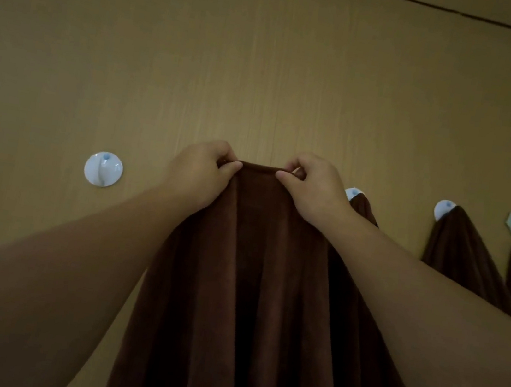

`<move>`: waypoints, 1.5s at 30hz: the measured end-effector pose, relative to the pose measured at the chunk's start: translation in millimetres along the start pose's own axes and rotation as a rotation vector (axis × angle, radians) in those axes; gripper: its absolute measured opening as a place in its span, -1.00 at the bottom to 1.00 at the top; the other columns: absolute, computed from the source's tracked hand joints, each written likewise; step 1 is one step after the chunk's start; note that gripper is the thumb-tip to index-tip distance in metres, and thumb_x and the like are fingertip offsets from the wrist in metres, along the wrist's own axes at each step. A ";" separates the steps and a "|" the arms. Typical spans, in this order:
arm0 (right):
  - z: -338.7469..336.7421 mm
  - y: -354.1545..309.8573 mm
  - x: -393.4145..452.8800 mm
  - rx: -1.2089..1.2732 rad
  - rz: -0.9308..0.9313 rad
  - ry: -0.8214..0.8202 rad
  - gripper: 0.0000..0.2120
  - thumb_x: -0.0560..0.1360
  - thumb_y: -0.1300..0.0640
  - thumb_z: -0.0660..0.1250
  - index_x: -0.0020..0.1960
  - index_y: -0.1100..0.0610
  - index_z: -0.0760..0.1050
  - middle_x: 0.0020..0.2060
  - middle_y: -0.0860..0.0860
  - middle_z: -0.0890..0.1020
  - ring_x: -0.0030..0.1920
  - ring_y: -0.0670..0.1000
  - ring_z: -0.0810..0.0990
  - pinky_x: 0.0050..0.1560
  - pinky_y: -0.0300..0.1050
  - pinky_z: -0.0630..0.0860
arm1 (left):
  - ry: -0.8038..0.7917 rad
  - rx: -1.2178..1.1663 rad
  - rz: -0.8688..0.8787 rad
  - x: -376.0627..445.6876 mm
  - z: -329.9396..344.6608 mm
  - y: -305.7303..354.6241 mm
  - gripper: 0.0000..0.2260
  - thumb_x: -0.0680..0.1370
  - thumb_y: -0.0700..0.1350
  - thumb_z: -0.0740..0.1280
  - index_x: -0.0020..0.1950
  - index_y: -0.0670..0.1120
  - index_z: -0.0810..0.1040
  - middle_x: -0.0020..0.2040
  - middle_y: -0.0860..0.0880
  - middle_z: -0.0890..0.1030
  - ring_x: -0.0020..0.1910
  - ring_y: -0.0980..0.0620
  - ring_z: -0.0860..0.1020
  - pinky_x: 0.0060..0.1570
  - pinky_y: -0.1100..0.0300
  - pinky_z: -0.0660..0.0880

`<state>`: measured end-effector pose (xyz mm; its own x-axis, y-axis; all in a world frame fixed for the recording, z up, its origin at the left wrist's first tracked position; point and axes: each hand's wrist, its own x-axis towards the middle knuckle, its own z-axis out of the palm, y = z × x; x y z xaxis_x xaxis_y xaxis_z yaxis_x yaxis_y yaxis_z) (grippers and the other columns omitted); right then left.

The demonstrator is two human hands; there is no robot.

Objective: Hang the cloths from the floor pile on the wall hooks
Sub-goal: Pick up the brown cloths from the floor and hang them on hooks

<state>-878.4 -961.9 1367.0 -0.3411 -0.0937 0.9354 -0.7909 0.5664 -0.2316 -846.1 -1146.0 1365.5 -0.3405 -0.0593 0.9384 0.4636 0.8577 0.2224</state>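
Against the tan wall [267,62], a brown cloth [242,274] is pinched at its top edge by the left hand [199,173] and right hand [314,189], stretched taut between them, apparently so it can be hooked beside the free white hook [103,169] at left.

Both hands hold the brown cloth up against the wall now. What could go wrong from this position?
1. The left hand and right hand only pinch the top edge of the brown cloth; any hook behind it is hidden, so the cloth may miss and drop.
2. The nearest empty hook sits well to the left, so shifting there with a thin pinch could let the edge slip.
3. A hung cloth is close on the right and might be knocked off.
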 end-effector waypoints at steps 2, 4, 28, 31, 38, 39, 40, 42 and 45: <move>4.2 3.8 3.4 -0.006 0.002 -0.008 -0.92 0.49 0.08 0.36 -0.14 0.07 0.51 -0.32 -0.10 0.48 -0.29 -0.12 0.46 -0.24 -0.21 0.44 | 0.017 0.024 -0.040 1.6 5.7 -2.3 -0.90 0.55 0.02 0.28 -0.13 0.06 0.55 -0.22 0.12 0.53 -0.17 0.09 0.51 -0.16 0.19 0.37; 11.4 5.2 5.2 -0.017 0.005 -0.021 -0.92 0.49 0.09 0.36 -0.14 0.07 0.51 -0.32 -0.11 0.46 -0.30 -0.14 0.43 -0.28 -0.23 0.41 | 0.024 0.041 -0.076 1.1 9.6 -6.5 -0.89 0.55 0.00 0.29 -0.12 0.03 0.56 -0.20 0.10 0.54 -0.15 0.06 0.51 -0.14 0.19 0.37; 33.9 13.6 -63.0 0.014 0.086 -0.253 -0.73 0.57 0.21 0.19 0.17 0.06 0.60 -0.04 0.00 0.68 -0.03 -0.04 0.62 0.06 -0.11 0.56 | -0.233 -0.108 -0.161 -57.6 8.0 -17.5 -0.84 0.54 -0.16 0.32 -0.16 -0.14 0.66 -0.23 -0.07 0.64 -0.23 0.02 0.60 -0.23 0.17 0.53; 25.9 11.1 -74.3 -0.160 0.105 -0.370 -0.70 0.55 0.23 0.18 0.18 0.06 0.59 -0.05 0.05 0.67 -0.04 0.03 0.62 0.05 -0.03 0.57 | -0.303 -0.083 -0.144 -71.0 3.0 -23.5 -0.86 0.52 -0.19 0.33 -0.15 -0.17 0.66 -0.20 -0.11 0.65 -0.19 -0.04 0.61 -0.15 0.08 0.54; -0.7 0.9 -121.2 -0.495 0.171 -0.508 -0.76 0.53 0.18 0.19 -0.04 0.16 0.64 -0.13 0.12 0.67 -0.06 0.13 0.62 -0.02 0.00 0.55 | -0.319 -0.042 -0.017 -103.7 -13.9 -37.7 -0.88 0.53 -0.16 0.30 -0.10 -0.11 0.64 -0.18 -0.02 0.63 -0.18 0.00 0.56 -0.19 0.19 0.42; -6.4 -2.9 -129.2 -0.515 0.190 -0.507 -0.76 0.52 0.17 0.19 -0.06 0.17 0.63 -0.12 0.13 0.67 -0.05 0.15 0.62 -0.01 0.01 0.55 | -0.329 -0.041 -0.006 -108.5 -16.6 -38.9 -0.88 0.53 -0.16 0.30 -0.09 -0.09 0.64 -0.18 -0.02 0.62 -0.18 0.00 0.55 -0.20 0.20 0.39; -13.1 -7.2 -137.6 -0.527 0.206 -0.507 -0.76 0.52 0.16 0.19 -0.05 0.17 0.63 -0.11 0.13 0.67 -0.03 0.15 0.62 0.00 0.02 0.55 | -0.339 -0.047 -0.006 -113.6 -17.8 -40.6 -0.89 0.52 -0.16 0.31 -0.09 -0.07 0.63 -0.19 -0.01 0.62 -0.19 0.00 0.54 -0.20 0.21 0.37; -27.4 -16.7 -155.3 -0.528 0.230 -0.504 -0.76 0.53 0.16 0.19 -0.08 0.17 0.63 -0.14 0.09 0.66 -0.06 0.10 0.61 -0.02 -0.02 0.54 | -0.356 -0.081 -0.020 -126.3 -21.8 -40.1 -0.90 0.51 -0.15 0.31 -0.12 -0.01 0.62 -0.20 0.01 0.61 -0.19 0.00 0.55 -0.18 0.20 0.39; -49.6 -36.0 -184.3 -0.525 0.261 -0.512 -0.76 0.56 0.12 0.21 0.01 0.16 0.64 -0.08 0.05 0.66 -0.02 0.03 0.59 0.00 -0.07 0.53 | -0.401 -0.120 -0.022 -152.3 -29.7 -27.4 -0.90 0.52 -0.13 0.30 -0.12 0.06 0.58 -0.21 0.10 0.58 -0.20 0.06 0.55 -0.20 0.21 0.38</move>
<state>-761.9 -924.4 1216.2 -0.7762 -0.1982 0.5985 -0.3519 0.9238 -0.1505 -782.7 -1175.7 1224.3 -0.6323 0.1468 0.7606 0.5362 0.7916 0.2930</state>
